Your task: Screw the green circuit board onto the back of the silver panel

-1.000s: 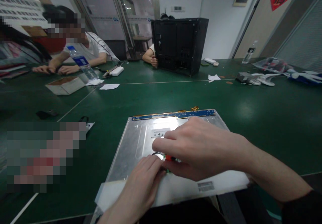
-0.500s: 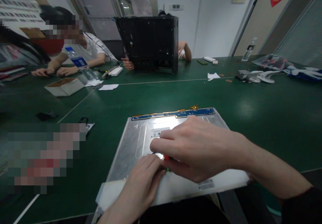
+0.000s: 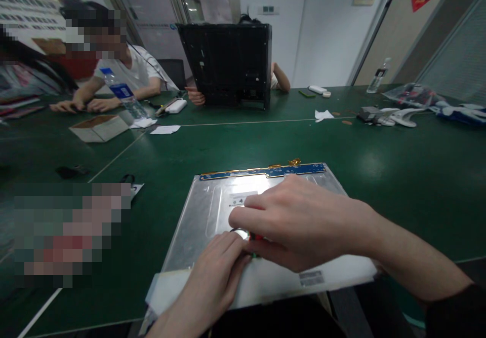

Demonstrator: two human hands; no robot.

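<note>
A flat silver display panel [image 3: 184, 241] lies back side up in front of me, its near edge hanging past the table edge. Along its far edge runs a narrow blue circuit board [image 3: 261, 172] with gold tabs. My right hand [image 3: 304, 221] reaches over the panel, fingers curled round a small red piece [image 3: 256, 236] that is mostly hidden. Close beside it, my left hand [image 3: 216, 264] has its fingers bent and drawn together over the panel's lower part; what they pinch is hidden. Green bits [image 3: 256, 255] show below the fingertips. A white sheet [image 3: 281, 282] covers the panel's near strip.
Across the green table [image 3: 235, 143], a person's hand grips a black casing [image 3: 228, 64]. A small open box [image 3: 99, 128] and a leaning water bottle [image 3: 123, 92] stand at left. Scissors-like white-handled items [image 3: 391, 116] and plastic bags [image 3: 413, 95] lie far right.
Both hands stay at the same spot on the panel, with only a slight shift of the fingers. The whole view has moved a little.
</note>
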